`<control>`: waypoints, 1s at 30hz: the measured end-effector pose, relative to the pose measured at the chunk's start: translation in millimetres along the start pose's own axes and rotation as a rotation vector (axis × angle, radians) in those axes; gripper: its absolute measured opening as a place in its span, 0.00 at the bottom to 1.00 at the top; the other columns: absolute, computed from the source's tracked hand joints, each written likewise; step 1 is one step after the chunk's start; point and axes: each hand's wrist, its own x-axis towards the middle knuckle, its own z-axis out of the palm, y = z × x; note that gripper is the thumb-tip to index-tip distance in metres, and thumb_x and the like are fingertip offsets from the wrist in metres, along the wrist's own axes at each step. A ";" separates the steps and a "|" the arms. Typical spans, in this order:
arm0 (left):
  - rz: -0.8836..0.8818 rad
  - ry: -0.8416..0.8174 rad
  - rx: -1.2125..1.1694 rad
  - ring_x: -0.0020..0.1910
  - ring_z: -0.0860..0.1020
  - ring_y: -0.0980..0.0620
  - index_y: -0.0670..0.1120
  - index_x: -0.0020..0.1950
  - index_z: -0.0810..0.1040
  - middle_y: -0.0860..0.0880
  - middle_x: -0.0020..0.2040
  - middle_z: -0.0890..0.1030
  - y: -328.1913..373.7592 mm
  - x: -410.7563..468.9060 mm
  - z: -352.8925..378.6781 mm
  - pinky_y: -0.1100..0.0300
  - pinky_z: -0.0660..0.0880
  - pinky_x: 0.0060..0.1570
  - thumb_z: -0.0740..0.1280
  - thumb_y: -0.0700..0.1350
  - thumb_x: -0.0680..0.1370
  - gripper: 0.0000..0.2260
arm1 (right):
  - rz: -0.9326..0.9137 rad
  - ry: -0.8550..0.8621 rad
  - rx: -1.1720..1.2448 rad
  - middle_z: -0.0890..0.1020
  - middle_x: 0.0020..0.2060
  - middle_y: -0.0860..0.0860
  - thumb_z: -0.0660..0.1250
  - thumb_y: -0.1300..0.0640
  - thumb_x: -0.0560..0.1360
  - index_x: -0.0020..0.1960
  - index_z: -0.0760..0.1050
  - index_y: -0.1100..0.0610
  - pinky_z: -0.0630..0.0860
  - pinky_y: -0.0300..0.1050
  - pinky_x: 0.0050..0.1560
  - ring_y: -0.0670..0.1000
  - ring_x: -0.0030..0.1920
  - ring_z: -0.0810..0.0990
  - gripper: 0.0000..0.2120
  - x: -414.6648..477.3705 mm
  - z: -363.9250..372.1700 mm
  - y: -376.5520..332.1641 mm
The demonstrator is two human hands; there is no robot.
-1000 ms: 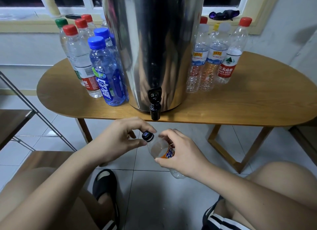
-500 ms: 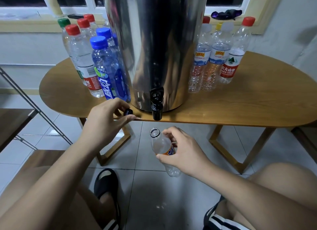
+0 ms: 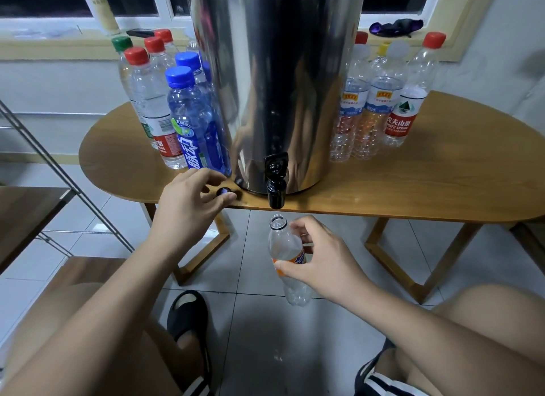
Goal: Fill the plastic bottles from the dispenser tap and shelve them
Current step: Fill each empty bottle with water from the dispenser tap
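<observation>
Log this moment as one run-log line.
step: pre-fill | left hand: pinches cap at table edge | right hand: holds open bottle under tap | fill: not started

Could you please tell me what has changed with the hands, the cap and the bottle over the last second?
The left hand took the dark cap off the bottle and carried it up to the table edge beside the dispenser, fingers still curled round it. The right hand brought the open bottle under the tap. Its grip and the other bottles on the table stayed unchanged.
</observation>
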 end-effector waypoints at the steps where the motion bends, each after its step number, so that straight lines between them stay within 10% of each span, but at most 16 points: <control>1: 0.014 0.014 -0.020 0.51 0.79 0.58 0.54 0.58 0.84 0.58 0.53 0.83 3.8 -1.3 -3.6 0.67 0.72 0.47 0.79 0.56 0.77 0.13 | 0.000 0.007 0.005 0.81 0.58 0.37 0.84 0.44 0.68 0.62 0.73 0.43 0.80 0.44 0.62 0.40 0.59 0.81 0.29 0.6 0.1 -0.1; 7: 0.086 -0.007 -0.244 0.60 0.82 0.55 0.53 0.65 0.82 0.56 0.57 0.85 40.8 -5.8 -17.3 0.73 0.71 0.55 0.82 0.52 0.75 0.20 | 0.003 0.028 0.009 0.81 0.58 0.38 0.84 0.45 0.68 0.62 0.73 0.43 0.79 0.41 0.61 0.39 0.59 0.81 0.29 5.7 1.7 -3.5; 17: 0.231 -0.012 -0.390 0.58 0.82 0.52 0.56 0.67 0.78 0.58 0.56 0.83 73.3 -9.9 -7.5 0.44 0.78 0.51 0.84 0.42 0.73 0.27 | 0.013 0.057 0.051 0.80 0.59 0.37 0.84 0.47 0.67 0.64 0.73 0.44 0.79 0.42 0.61 0.38 0.60 0.81 0.30 9.7 4.0 -4.0; 30: 0.330 0.033 -0.286 0.50 0.75 0.62 0.48 0.68 0.79 0.50 0.55 0.79 84.9 -11.1 -9.8 0.70 0.70 0.51 0.83 0.36 0.73 0.27 | 0.041 0.027 0.087 0.80 0.60 0.37 0.85 0.49 0.69 0.65 0.73 0.44 0.80 0.42 0.62 0.38 0.60 0.80 0.30 9.0 4.5 -5.6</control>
